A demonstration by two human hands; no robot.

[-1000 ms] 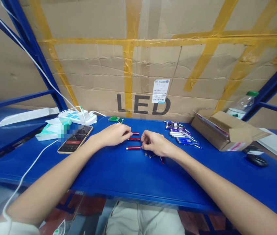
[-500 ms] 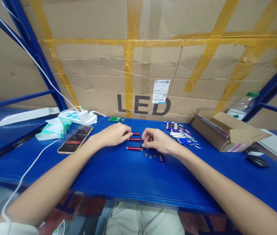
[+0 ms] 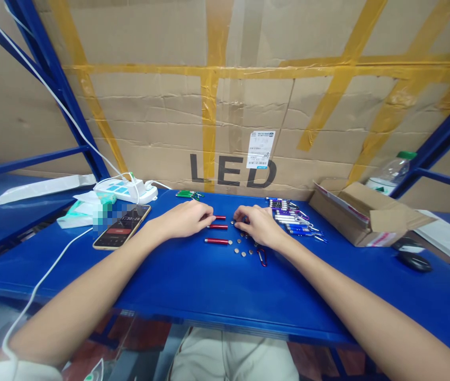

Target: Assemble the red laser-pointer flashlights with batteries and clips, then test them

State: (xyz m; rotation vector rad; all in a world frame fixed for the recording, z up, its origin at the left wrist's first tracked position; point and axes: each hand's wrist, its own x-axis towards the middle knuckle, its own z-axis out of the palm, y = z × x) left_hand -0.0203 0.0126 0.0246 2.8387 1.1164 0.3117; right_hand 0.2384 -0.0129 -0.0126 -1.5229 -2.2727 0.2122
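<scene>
Three short red metal tubes lie in a column on the blue table, the nearest red tube (image 3: 216,241) in full view. My left hand (image 3: 189,218) has its fingers closed at the left end of the farthest red tube (image 3: 220,217), close to the middle red tube (image 3: 218,227). To the right, my right hand (image 3: 260,225) is curled low over several small round metal discs (image 3: 243,254) that look like button cells. One disc (image 3: 232,223) sits at its fingertips; whether they pinch anything is hidden. A red carabiner (image 3: 262,257) lies below that hand.
Keychain flashlights in blue, silver and purple (image 3: 288,218) lie right; green ones (image 3: 187,194) lie at the back. An open cardboard box (image 3: 368,217) and a black mouse (image 3: 414,261) stand farther right. At left are a phone (image 3: 122,227) and a white power strip (image 3: 129,189).
My right hand has shifted slightly right and turned palm-down over the discs, with its fingertips lower. My left hand and the red tubes keep their places.
</scene>
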